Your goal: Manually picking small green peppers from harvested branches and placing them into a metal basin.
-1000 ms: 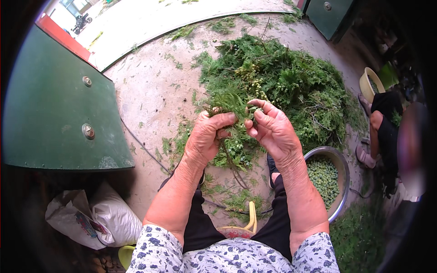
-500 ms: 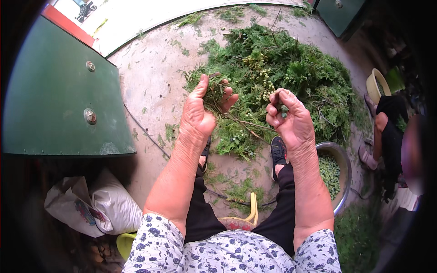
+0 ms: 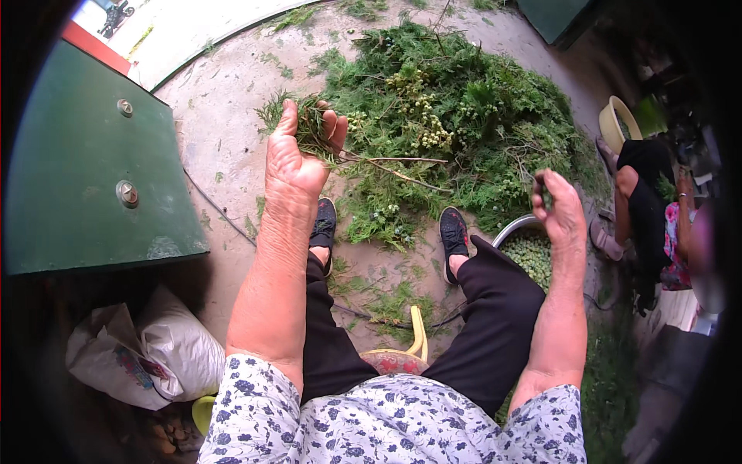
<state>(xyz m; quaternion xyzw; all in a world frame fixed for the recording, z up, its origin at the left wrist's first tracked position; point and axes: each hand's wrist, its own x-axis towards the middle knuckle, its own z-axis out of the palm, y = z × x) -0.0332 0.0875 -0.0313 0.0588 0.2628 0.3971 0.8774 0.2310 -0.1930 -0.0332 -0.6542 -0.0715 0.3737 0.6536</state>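
My left hand (image 3: 297,158) is closed round a leafy evergreen sprig (image 3: 313,127), whose bare forked twigs stick out to the right over the floor. My right hand (image 3: 563,213) is raised above the right rim of a metal basin (image 3: 506,229). Its fingers are curled round small green berries (image 3: 547,199), mostly hidden and a little blurred. Inside the basin lies a heap of pale green berries (image 3: 530,259). Ahead of my feet spreads a big pile of cut evergreen branches (image 3: 464,116), with yellowish berry clusters (image 3: 421,116) in its middle.
A green metal door (image 3: 77,170) stands at the left, above white sacks (image 3: 174,348). Between my legs is a low chair (image 3: 394,360) with a yellow frame. Another person (image 3: 653,182) sits at the right, near a cream basin (image 3: 618,124). A dark cable (image 3: 220,209) crosses the floor.
My right hand has moved right and down, away from the sprig and over beside the metal basin. The left hand, still gripping the sprig, has shifted left and slightly up in view.
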